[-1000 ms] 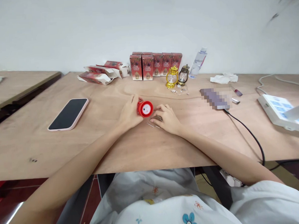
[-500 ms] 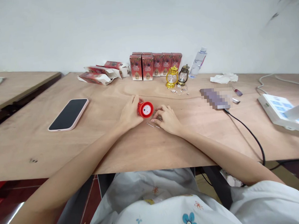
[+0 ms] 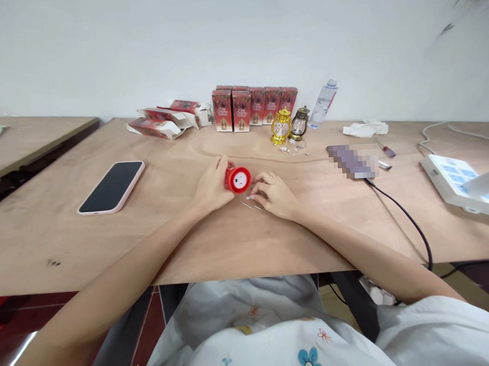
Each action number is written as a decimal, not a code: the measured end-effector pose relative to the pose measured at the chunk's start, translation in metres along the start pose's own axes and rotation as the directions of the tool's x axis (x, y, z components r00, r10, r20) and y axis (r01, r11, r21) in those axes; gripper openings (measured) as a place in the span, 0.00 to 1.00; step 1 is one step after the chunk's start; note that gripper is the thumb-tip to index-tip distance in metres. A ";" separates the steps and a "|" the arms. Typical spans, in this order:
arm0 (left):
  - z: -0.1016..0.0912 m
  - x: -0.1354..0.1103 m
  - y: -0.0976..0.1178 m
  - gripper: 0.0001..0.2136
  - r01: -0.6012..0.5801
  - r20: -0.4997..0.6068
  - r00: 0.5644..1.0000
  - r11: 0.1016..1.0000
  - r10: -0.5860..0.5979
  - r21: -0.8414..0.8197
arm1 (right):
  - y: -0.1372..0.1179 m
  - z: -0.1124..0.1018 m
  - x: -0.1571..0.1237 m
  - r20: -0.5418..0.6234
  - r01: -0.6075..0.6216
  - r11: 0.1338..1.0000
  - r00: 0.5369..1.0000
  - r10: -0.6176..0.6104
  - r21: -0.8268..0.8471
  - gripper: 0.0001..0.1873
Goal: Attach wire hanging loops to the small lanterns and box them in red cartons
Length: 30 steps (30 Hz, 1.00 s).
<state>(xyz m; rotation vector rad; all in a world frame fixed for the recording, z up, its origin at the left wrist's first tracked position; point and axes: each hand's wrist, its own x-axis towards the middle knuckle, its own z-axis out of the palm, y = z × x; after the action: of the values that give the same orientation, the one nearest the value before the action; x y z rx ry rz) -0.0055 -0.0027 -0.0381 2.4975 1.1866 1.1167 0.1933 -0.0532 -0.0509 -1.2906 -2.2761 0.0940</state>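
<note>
My left hand (image 3: 214, 183) is closed around a red lantern (image 3: 246, 172), whose round open base faces me. A white disc with a dark spot sits inside that base. Just right of it, my right hand (image 3: 277, 195) rests low over the table, thumb and fingers pinched on a small whitish piece (image 3: 248, 197), too small to name exactly. Thin metal pins (image 3: 245, 204) lie on the wood below the right fingertips. A gold lantern (image 3: 280, 127) and a bronze lantern (image 3: 299, 124) stand farther back, small white bits (image 3: 284, 149) scattered in front of them.
Red printed boxes (image 3: 241, 112) stand by the wall, with opened boxes (image 3: 159, 127) to their left. A phone (image 3: 112, 188) lies at left. On the right are a water bottle (image 3: 324, 103), crumpled tissue (image 3: 365, 128), a cabled device (image 3: 352, 161) and a power strip (image 3: 453, 177).
A small whitish piece now shows at my right fingertips, which have shifted slightly. My left hand and the red lantern stay almost where they were.
</note>
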 end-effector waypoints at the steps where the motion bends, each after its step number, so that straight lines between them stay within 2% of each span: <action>1: 0.000 0.000 0.000 0.18 -0.001 -0.001 1.000 1.000 0.001 0.001 | 0.000 -0.001 0.000 0.006 0.020 1.000 1.000 -0.020 -0.024 0.05; 8: -0.001 0.000 0.001 0.18 -0.008 0.019 1.000 1.000 0.008 0.008 | 0.003 -0.006 0.001 0.033 0.118 0.983 0.993 -0.115 -0.143 0.07; 12: 0.000 0.000 0.000 0.18 -0.010 0.019 1.000 1.000 0.010 0.011 | 0.006 -0.005 0.001 0.018 0.136 0.978 0.991 -0.135 -0.157 0.09; 18: 0.001 0.000 -0.002 0.18 -0.052 -0.006 0.999 0.998 0.052 0.028 | 0.005 -0.006 0.002 0.068 0.143 0.965 0.989 -0.131 -0.220 0.10; 30: -0.004 0.000 0.006 0.17 0.021 0.062 0.998 1.000 -0.022 0.022 | 0.002 -0.004 0.003 0.107 0.242 0.873 0.970 -0.218 -0.422 0.14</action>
<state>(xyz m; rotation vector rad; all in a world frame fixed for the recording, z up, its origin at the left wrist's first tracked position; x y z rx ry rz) -0.0048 -0.0071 -0.0327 2.5092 1.2116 1.0181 0.1955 -0.0507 -0.0464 -1.2155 -2.5753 -0.4953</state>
